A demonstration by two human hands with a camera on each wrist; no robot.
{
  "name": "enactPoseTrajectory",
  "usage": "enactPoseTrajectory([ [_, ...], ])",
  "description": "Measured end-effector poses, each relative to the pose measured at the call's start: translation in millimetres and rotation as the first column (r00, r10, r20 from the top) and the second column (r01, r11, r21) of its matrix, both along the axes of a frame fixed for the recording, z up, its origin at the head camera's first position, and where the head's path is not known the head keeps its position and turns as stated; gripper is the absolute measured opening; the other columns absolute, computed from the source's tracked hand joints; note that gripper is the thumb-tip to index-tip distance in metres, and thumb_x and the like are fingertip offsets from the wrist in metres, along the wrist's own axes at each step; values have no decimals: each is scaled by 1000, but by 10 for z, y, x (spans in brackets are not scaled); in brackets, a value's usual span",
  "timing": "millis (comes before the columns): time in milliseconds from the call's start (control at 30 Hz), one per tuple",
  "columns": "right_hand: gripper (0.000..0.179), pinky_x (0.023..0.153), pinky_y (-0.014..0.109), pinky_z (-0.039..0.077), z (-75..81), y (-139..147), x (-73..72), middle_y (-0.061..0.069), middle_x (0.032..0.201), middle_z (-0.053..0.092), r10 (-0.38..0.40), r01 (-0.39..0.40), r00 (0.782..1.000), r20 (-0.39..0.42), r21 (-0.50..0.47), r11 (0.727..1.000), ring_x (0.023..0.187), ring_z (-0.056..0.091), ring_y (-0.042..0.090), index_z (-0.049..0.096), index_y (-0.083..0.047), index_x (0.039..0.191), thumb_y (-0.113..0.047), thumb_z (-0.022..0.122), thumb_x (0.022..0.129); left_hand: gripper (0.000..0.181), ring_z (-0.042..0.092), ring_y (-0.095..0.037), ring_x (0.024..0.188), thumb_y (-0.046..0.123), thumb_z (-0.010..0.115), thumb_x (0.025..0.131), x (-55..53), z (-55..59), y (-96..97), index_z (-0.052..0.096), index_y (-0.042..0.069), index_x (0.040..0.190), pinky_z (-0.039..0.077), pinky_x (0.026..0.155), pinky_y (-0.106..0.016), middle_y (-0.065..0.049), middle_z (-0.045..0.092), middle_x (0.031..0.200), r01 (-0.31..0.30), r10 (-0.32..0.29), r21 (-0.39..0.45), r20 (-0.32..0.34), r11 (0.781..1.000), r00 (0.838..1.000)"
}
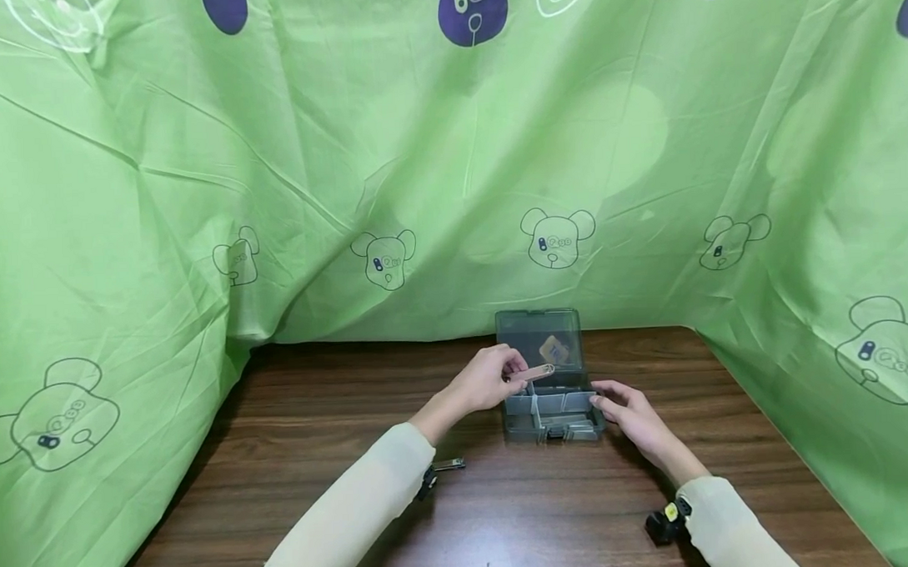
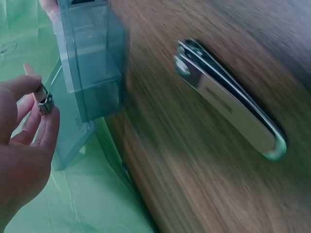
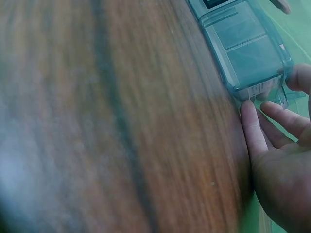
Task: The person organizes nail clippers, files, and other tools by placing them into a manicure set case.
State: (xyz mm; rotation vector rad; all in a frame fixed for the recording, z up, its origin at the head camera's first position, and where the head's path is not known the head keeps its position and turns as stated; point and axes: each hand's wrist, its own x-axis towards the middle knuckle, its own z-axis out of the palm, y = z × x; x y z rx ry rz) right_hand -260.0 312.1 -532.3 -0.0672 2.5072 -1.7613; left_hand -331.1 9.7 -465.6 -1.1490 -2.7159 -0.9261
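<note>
My left hand [image 1: 490,377] pinches a pinkish nail clipper [image 1: 530,373] between thumb and fingers, above the left part of a clear grey compartment box [image 1: 555,436]. In the left wrist view, the metal end of this clipper [image 2: 45,104] shows between the fingertips. The box stands with its lid [image 1: 523,335] raised at the back. My right hand [image 1: 633,413] grips the box's right side, thumb at the rim and fingers against the outer wall. A second nail clipper [image 1: 450,465] lies on the table near my left wrist; its beige lever [image 2: 233,111] shows up close.
Dividers [image 1: 559,402] split the box into compartments. An orange-brown sticker [image 1: 554,350] shows on the lid. The dark wood table [image 1: 338,404] reaches back to a green printed curtain [image 1: 435,167], which also hangs along both sides. Each wrist wears a small camera [image 1: 663,526].
</note>
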Motion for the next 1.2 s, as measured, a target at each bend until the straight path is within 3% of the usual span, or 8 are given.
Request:
enactPoseTrajectory([
  [267,53,99,27,52,-9,-6,-7,25,149,53,-8,8,1000,-3,10,1000,131,55,27,49,4,151,-26,60,110,12,64,-8,91,19,78,98,-69,11,273,73,13,106,51,81,-16,5,65,99,25,-25,-14,-25,1000,999],
  [400,50,93,24,52,-18,-12,-17,25,145,57,-27,27,1000,-5,-6,1000,122,59,19,51,4,149,-24,62,108,12,63,-8,90,17,79,97,-78,16,391,73,12,106,51,81,-17,4,65,99,35,-36,-8,-10,999,999],
  [600,49,91,21,53,-20,-13,-14,26,144,57,-28,28,999,-26,-24,999,116,60,12,52,6,148,-21,63,108,12,61,-5,91,19,79,97,-118,-74,521,72,14,106,51,82,-16,6,65,100,21,-20,-16,33,1000,999],
  [800,50,92,23,53,-20,-15,-14,27,145,56,-12,11,999,-32,-40,999,119,59,16,50,8,149,-19,62,108,10,61,-5,90,19,78,98,-111,-127,573,72,15,104,51,83,-17,6,65,99,2,0,-32,62,999,998],
  [1200,50,94,22,52,-14,-14,-7,28,148,54,-16,15,1000,-25,-17,1000,125,57,21,50,6,149,-21,61,109,11,59,-4,89,19,77,98,-90,-152,614,71,15,106,50,81,-17,6,63,100,-20,23,-78,33,997,999],
])
